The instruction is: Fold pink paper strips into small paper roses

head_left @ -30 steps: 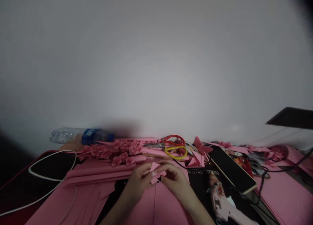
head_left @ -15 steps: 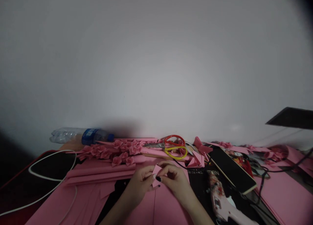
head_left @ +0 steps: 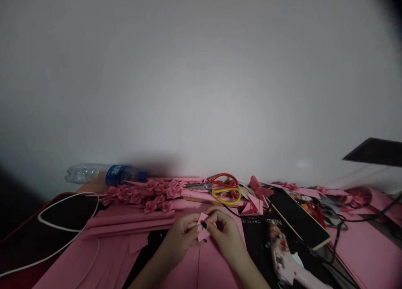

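Observation:
Both my hands meet low in the middle of the view, over pink paper sheets [head_left: 188,268]. My left hand [head_left: 180,238] and my right hand [head_left: 225,234] pinch a small folded pink paper piece [head_left: 202,227] between their fingertips. The fingers of both are curled in around it. Just beyond them lies a row of small pink folded paper flowers [head_left: 147,195].
Red and yellow scissors [head_left: 221,187] lie behind the hands. A plastic water bottle [head_left: 105,174] lies on its side at the back left, near a white cable [head_left: 63,226]. A dark phone [head_left: 297,218] and a pink glue gun [head_left: 289,264] lie to the right.
The fingers have worked the small paper piece slightly; it now sits a little lower and more folded between the fingertips. The hands stay in the same spot.

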Demonstrator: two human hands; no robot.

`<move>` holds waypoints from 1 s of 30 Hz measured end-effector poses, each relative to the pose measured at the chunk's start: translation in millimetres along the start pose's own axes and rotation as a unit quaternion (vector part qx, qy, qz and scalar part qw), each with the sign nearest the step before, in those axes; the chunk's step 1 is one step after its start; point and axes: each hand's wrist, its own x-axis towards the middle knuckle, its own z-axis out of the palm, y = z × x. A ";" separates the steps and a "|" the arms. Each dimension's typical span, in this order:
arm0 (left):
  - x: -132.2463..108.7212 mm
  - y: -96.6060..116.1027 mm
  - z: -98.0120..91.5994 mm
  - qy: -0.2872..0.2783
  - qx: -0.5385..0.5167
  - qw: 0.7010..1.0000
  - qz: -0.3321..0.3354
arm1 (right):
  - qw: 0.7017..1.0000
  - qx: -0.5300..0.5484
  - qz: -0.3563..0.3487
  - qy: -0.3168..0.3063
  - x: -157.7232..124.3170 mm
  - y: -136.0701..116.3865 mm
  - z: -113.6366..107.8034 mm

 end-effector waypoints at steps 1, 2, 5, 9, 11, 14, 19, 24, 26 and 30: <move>-0.2 0.8 0.4 -0.003 0.003 1.000 0.003 | 1.000 0.004 -0.001 0.004 -0.1 0.8 0.3; -0.4 1.7 0.8 -0.008 0.005 1.000 0.008 | 1.000 0.008 -0.002 0.008 -0.1 1.9 0.6; -0.6 3.2 2.1 -0.021 0.019 0.999 0.022 | 1.000 0.022 0.002 0.017 0.4 5.5 1.8; -0.6 1.9 2.7 -0.015 0.037 0.998 0.038 | 0.997 0.063 -0.001 0.047 1.4 9.9 4.2; -0.6 0.4 2.1 -0.009 0.035 0.999 0.033 | 0.996 0.074 -0.004 0.053 0.9 11.1 4.6; -0.6 -0.5 1.1 0.002 0.032 0.999 0.022 | 0.999 0.044 0.015 0.018 -1.5 11.5 3.1; -1.1 2.8 1.6 0.006 0.031 0.999 0.018 | 0.999 0.026 0.028 0.003 -3.4 11.9 -0.6; -1.1 1.8 1.0 0.010 0.022 0.999 0.026 | 0.999 -0.006 0.024 -0.029 -1.8 9.3 -0.8; -0.8 0.5 1.0 0.015 0.023 0.999 0.028 | 0.997 -0.022 0.031 -0.060 -2.4 7.3 -0.6; -0.8 1.1 3.0 0.013 0.035 0.999 0.034 | 0.996 -0.032 0.030 -0.078 -4.5 5.2 -0.6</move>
